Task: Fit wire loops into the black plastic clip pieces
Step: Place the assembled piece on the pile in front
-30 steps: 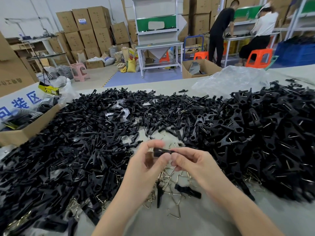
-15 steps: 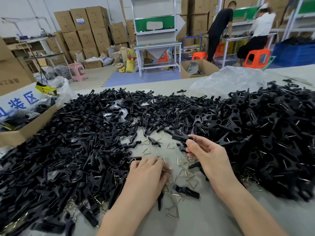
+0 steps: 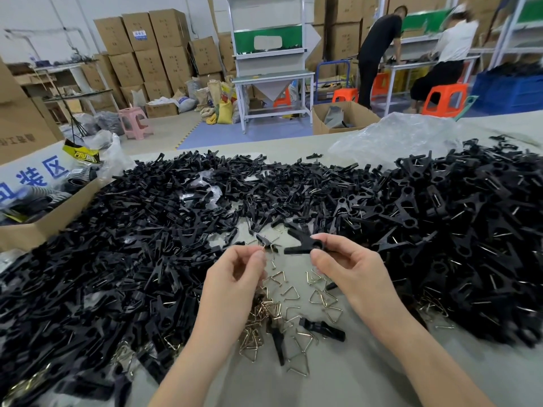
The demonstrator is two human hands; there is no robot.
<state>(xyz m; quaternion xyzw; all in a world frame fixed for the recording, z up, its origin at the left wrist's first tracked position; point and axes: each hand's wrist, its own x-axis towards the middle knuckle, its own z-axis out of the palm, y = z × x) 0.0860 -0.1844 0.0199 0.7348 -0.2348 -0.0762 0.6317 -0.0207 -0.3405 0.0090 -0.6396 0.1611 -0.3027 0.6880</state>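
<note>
**Inspector:** What has changed in the last half second?

**Recorder:** The left hand (image 3: 235, 277) was lying flat on the loose triangular wire loops (image 3: 293, 292) on the grey worktop (image 3: 367, 377). It is now lifted, thumb and forefinger pinching a thin metal wire loop (image 3: 271, 247). The right hand (image 3: 349, 268) has come back from the edge of the right heap of black clips (image 3: 455, 215), and its thumb and forefinger grip a black forked plastic clip piece (image 3: 305, 243).

**Inspector:** Position of the hands?

**Recorder:** Raised above the worktop, facing each other with a small gap between them, not touching.

**Inspector:** Orientation of the clip piece?

**Recorder:** Its long axis is roughly level, running left to right. The ring end sits in the right fingertips and the two legs spread open toward the left hand. The wire loop is just beside the leg tips. Contact cannot be told, as the loop is small and blurred.
</note>
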